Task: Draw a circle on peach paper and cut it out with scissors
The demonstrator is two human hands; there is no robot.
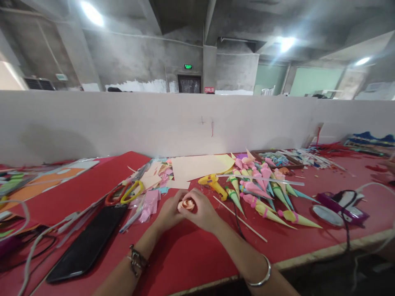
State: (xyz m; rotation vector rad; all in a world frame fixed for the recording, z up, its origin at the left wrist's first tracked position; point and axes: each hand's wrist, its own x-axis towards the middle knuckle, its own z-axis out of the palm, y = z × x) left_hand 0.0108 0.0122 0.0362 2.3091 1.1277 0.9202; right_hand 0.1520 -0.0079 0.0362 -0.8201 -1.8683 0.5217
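Paper roll (187,204) grasped: left hand (168,211), right hand (203,211); red table (185,259), white partition (154,127), concrete wall (135,57).

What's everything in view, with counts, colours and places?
Paper roll: one, peach, between hands
Glue gun: one, yellow, centre
Scissors: two, red, yellow handles, left
Phone: one, black, left
Paper cones: many, mixed colours, right
Paper sheets: several, cream, centre
Stick: one, pale, right
Device: one, purple, right
Tray: one, brown, right
Table: one, red, beneath
Partition: one, white, behind
Sign: one, green, above door
Lights: three, white, ceiling
Left hand: one, bare, at roll
Right hand: one, bare, at roll
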